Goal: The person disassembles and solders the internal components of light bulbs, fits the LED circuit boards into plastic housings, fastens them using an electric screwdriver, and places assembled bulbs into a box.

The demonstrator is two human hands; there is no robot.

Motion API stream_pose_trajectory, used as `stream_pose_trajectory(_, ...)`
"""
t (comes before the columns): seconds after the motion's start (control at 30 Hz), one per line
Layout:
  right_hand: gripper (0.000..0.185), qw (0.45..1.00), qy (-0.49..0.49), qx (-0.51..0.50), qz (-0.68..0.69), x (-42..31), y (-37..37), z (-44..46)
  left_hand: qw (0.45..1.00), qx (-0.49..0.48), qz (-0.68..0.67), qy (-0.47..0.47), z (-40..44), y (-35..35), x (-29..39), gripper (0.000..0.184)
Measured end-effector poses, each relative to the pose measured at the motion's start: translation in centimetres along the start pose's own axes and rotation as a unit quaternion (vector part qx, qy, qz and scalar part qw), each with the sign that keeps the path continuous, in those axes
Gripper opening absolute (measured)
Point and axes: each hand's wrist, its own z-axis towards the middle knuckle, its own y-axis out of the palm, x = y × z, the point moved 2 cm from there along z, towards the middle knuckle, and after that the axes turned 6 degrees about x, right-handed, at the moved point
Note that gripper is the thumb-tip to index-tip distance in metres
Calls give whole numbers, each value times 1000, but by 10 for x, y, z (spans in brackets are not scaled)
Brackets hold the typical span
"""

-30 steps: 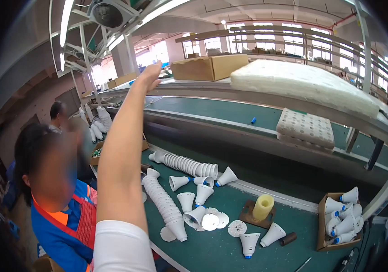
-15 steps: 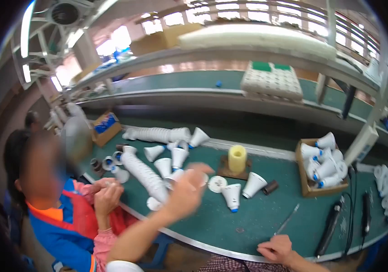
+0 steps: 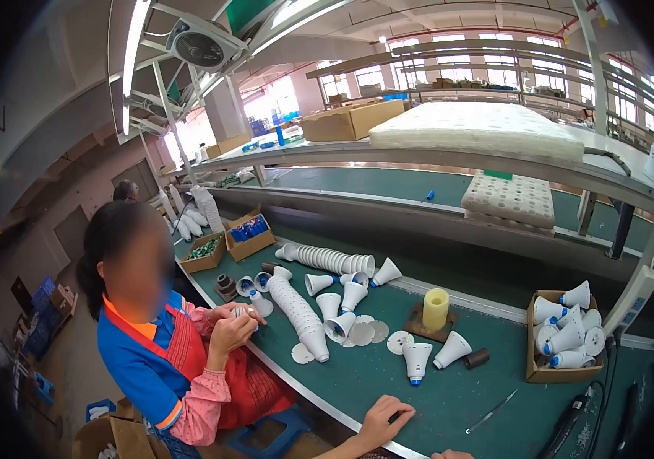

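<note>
My left hand (image 3: 386,421) rests at the near edge of the green table, empty, with its thumb and fingers slightly apart. Only a sliver of my right hand (image 3: 451,454) shows at the bottom edge; its fingers cannot be made out. Farther in stand a white cone-shaped lamp housing (image 3: 417,361) with a blue tip and another white housing (image 3: 452,349) lying tilted. A thin metal rod (image 3: 491,412) lies right of my left hand. White round discs (image 3: 400,342) lie near a yellow cylinder (image 3: 435,308) on a brown base.
A co-worker (image 3: 166,329) sits at left, holding a small white part in both hands. Nested white housings (image 3: 296,310) lie in front of them. At right are a cardboard box (image 3: 564,375) of housings and a black-handled tool (image 3: 564,428) with a cable.
My left hand has drawn back from over the housings to the near table edge. The view has turned up and left, leaving my right hand mostly out of frame.
</note>
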Motion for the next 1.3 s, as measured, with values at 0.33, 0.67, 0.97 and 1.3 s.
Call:
stream_pose_trajectory(0.33, 14, 994, 87, -40, 51, 7, 1, -1, 981, 21, -18, -193, -5, 6, -17, 7)
stream_pose_trajectory(0.67, 8, 997, 47, 3, 65, 4, 3, 4, 986, 40, -61, -152, -7, 3, -21, 10)
stream_pose_trajectory(0.97, 8, 997, 33, 7, 70, 6, 2, 3, 988, 43, -39, -142, -3, 5, -18, 7)
stream_pose_trajectory(1.3, 6, 998, -17, 31, 53, 8, 4, 0, 990, 24, -14, -135, 0, 5, -12, 6)
